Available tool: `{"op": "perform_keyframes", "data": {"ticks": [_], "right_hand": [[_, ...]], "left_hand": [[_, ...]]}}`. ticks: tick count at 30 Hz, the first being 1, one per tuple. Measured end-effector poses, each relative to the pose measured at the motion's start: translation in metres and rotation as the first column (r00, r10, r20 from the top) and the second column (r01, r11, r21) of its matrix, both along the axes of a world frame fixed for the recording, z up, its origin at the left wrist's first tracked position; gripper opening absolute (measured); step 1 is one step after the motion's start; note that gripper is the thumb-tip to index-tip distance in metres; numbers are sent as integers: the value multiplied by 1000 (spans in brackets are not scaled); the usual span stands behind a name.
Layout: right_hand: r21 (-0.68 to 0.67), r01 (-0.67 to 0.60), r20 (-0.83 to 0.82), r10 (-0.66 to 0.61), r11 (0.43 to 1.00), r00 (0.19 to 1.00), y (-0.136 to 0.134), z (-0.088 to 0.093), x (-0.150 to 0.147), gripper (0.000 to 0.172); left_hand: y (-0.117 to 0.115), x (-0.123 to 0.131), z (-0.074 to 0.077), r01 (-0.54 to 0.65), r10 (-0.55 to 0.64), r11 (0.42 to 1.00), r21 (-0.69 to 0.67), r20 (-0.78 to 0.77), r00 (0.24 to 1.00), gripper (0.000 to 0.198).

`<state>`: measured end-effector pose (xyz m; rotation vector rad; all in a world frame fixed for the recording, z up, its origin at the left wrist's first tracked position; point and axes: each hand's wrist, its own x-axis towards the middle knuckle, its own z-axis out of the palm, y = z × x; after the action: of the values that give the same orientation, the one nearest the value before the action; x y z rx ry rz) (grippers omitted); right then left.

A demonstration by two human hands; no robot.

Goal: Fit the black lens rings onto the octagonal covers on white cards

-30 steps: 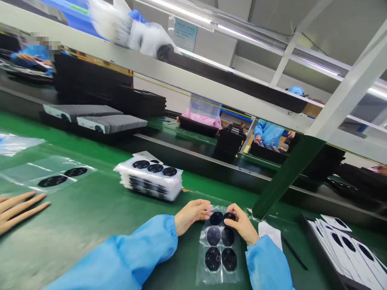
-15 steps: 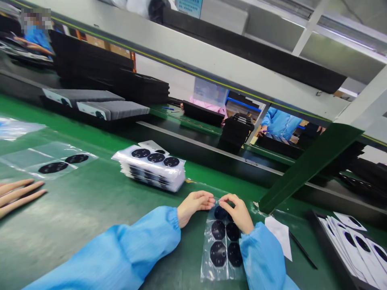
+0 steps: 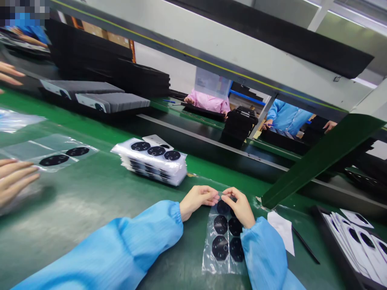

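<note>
Left hand (image 3: 198,202): pinching top corner of clear plastic sheet with round black discs (image 3: 225,237) | sheet: beside left hand, partly under right, on green tabletop (image 3: 90,213) | right hand (image 3: 241,206): fingers curled at top edge, pinch cannot be told

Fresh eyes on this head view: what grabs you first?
Probably the person's left hand and right hand, fingertips close together at the far edge of a clear sheet with black discs, low and right of centre. Then the thick white stack beyond the left hand, topped with similar discs, and the slanting green post to the right.
</note>
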<state>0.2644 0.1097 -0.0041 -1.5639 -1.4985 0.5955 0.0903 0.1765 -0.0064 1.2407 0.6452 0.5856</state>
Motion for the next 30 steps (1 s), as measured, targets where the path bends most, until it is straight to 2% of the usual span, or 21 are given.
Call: {"op": "perform_keyframes", "data": {"ticks": [6,12,20,25,30], "right_hand": [[41,60,20,-61,997,998,-3,4,-6,15],[147,182,56,-192,972,980,-15,15,-14,10],[-121,96,-124,-111,988,986,-17,8,-22,29],[-175,72,-278,-119,982,953,-9,6,-25,31],[-192,47,-364,-115,980,924,-8,8,-25,31]], "left_hand": [[-6,2,1,3,-3,1000,28,15,1000,14],[-10,11,-8,-44,43,993,106,15,999,17],[-6,16,-19,-55,60,974,221,-17,998,21],[-5,16,-19,-34,60,948,317,-71,996,22],[-5,12,-9,5,80,898,439,-174,981,21]]}}
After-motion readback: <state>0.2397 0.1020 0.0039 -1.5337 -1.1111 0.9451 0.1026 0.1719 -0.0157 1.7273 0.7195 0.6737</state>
